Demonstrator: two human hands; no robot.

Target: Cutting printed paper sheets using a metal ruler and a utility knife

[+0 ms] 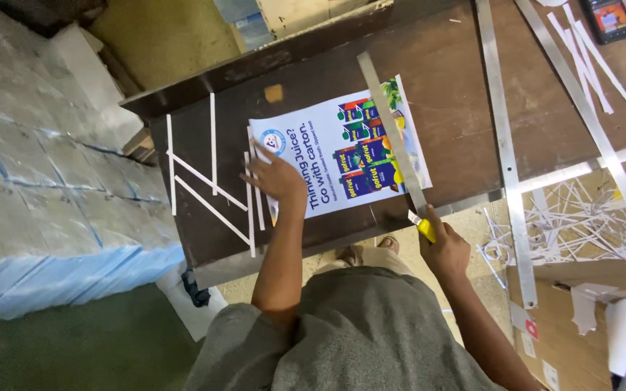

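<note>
- Two hands of mine work apart on a dark brown wooden table (465, 94), one at each side of a printed poster (327, 156).
- My left hand (277, 177) lies flat and open on the poster's left edge, fingers spread, pressing the sheet down.
- My right hand (443, 250) is closed around a yellow-handled utility knife (422, 226), at the table's near edge just past the poster's lower right corner.
- A long steel ruler (393, 137) lies slanted across the poster's right side; the knife tip sits at its near end.
- The white poster, with coloured carton pictures, lies in the middle of the table.
- Several thin white paper strips (208, 185) lie crossed on the table just left of my left hand.
- Two more long metal straightedges (505, 152) lie to the right, near a heap of paper offcuts (574, 217).
- Stacked wrapped bundles (45, 195) stand well off to the left.
</note>
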